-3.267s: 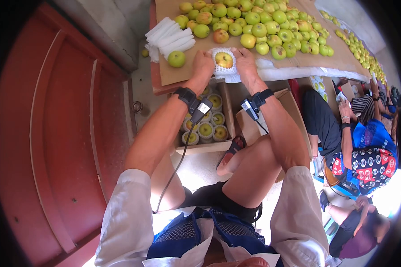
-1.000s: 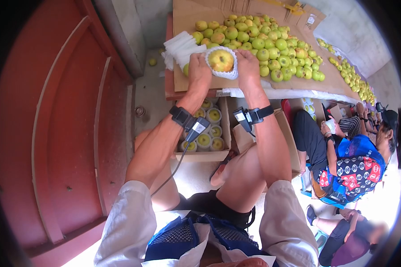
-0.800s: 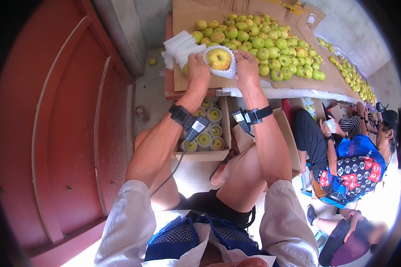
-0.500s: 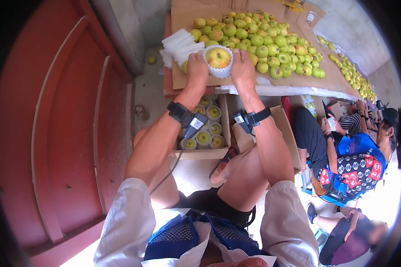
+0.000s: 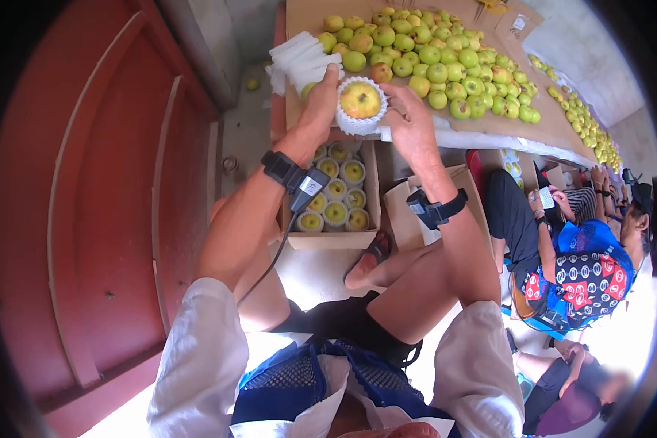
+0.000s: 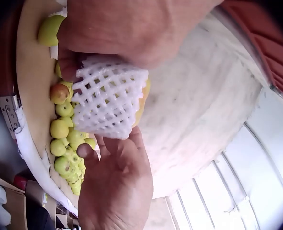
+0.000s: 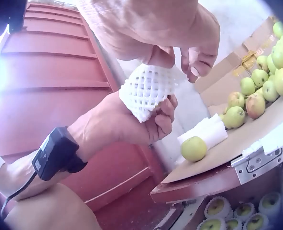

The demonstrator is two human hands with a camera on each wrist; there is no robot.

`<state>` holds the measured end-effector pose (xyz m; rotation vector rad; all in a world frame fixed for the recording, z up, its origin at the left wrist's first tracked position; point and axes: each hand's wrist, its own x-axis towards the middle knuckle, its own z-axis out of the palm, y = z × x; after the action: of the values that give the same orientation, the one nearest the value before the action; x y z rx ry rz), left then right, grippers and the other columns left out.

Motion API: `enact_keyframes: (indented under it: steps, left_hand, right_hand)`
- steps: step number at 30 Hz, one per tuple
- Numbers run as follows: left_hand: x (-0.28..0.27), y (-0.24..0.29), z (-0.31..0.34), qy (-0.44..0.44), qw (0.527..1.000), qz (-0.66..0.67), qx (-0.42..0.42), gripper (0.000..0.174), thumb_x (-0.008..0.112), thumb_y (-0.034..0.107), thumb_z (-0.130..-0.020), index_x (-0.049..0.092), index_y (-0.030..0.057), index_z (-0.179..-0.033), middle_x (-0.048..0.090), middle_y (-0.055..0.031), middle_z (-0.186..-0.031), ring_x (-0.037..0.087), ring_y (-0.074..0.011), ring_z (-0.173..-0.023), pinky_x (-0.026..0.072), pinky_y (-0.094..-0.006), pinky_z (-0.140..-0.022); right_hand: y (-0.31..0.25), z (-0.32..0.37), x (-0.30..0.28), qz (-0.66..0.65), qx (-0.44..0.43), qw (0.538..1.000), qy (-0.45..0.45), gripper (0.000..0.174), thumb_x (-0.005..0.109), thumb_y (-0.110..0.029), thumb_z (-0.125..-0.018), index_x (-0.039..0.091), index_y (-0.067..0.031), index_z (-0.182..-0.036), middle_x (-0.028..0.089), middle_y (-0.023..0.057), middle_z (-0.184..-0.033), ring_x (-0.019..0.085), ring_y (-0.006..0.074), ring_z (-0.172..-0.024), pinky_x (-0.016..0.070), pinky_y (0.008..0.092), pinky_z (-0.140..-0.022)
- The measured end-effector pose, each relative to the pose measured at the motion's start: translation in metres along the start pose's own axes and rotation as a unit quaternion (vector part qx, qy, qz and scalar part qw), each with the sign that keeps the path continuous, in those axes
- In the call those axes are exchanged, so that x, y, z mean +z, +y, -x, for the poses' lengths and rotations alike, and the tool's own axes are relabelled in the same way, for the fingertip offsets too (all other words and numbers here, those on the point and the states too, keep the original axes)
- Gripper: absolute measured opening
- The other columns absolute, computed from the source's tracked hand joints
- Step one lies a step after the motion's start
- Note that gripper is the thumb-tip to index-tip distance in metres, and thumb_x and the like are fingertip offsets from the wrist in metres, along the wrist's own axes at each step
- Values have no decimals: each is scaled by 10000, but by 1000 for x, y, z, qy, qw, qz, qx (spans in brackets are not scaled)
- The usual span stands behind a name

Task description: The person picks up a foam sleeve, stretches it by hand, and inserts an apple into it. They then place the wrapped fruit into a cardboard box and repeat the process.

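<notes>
A yellow apple with a red blush sits in a white foam net, its top showing above the frilled edge. My left hand grips the netted apple from the left, its thumb pointing up. On the other side is my right hand, fingers loosely spread and fingertips right at the net. In the left wrist view its thumb stands away from the net. The right wrist view shows the left fingers curled round the net's underside.
Loose apples cover the cardboard-topped table. Flat foam nets lie stacked at its left end. Below, a carton holds netted apples beside another carton. A red door is at left; a seated person at right.
Both hands held the net's sides earlier; now the right hand has loosened and turned, its fingers spread. The apple stays in the left hand. Over three seconds ago it sat lower in the net.
</notes>
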<state>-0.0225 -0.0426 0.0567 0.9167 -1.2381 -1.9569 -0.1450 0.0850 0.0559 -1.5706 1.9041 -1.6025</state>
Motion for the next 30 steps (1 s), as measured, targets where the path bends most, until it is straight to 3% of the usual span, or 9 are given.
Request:
enact_keyframes:
  steps: [4,8,10,11,14,19,25,28,30]
  left_hand:
    - [-1,-7,1,-39,999,-9,16,577,470,490,-1052,552,-14,-1320,653,-106,-1199,666,-193,-1033,566,-354,-873]
    - [-21,-40,-37,-67,988,-125,52,779,384,593,-1036,515,-87,-1393,631,-218,-1288,609,-258,-1136,464,-345,-997]
    - [-25,-46,-40,-92,985,-142,39,604,404,499,-1067,552,-49,-1275,685,-173,-1118,715,-239,-968,590,-352,-755]
    - [-14,-32,-14,-20,935,-278,219,673,369,501,-1071,399,-34,-1478,456,-243,-1462,451,-366,-1352,361,-414,-1139]
    - [-18,-15,8,-80,933,-333,108,836,270,621,-1043,248,-33,-1563,294,-241,-1599,301,-328,-1482,242,-349,-1202]
    - [-25,-26,7,-60,885,-432,162,805,263,587,-1050,633,-119,-1160,633,-338,-1215,591,-402,-1210,430,-422,-1025]
    - [-44,-27,2,-80,815,-534,210,782,256,565,-1052,636,-113,-1142,670,-342,-1069,678,-424,-1001,501,-453,-923]
    - [-34,15,39,-65,873,-479,57,750,271,558,-1052,643,-92,-1087,701,-278,-925,719,-339,-735,562,-414,-717]
    - [-51,9,32,-34,882,-449,135,692,306,546,-1052,631,-64,-1023,687,-202,-773,679,-254,-557,542,-357,-561]
  right_hand:
    - [6,-4,-17,67,-19,998,-4,323,528,-160,-923,669,-3,-1168,648,172,-1125,645,308,-1047,489,363,-929]
    - [8,-7,-19,-14,85,991,-105,689,670,-515,-905,591,36,-1310,653,217,-1269,644,333,-1134,480,375,-988]
    - [-7,1,-17,-11,59,983,-172,869,714,-601,-846,514,53,-1382,633,228,-1304,625,349,-1171,484,392,-998]
    - [-2,4,-13,25,49,982,-181,710,748,-375,-886,458,-25,-1433,611,204,-1299,622,283,-1148,494,359,-954]
    - [-17,15,-4,62,44,979,-187,827,849,-331,-754,454,11,-1396,612,231,-1260,597,336,-1176,477,374,-998]
    - [-30,25,6,140,42,952,-267,785,839,-339,-758,463,-15,-1366,612,222,-1252,594,366,-1177,475,406,-1001]
    - [-29,32,19,130,57,956,-258,648,789,-257,-739,519,-55,-1292,630,253,-1180,615,422,-1104,495,447,-955]
    - [-28,47,22,191,-39,951,-241,495,752,-254,-845,567,-27,-1244,679,199,-1118,677,342,-1000,549,404,-875]
    - [-10,53,33,212,21,928,-306,626,751,-289,-818,513,-94,-1363,639,189,-1214,639,341,-1092,515,398,-929]
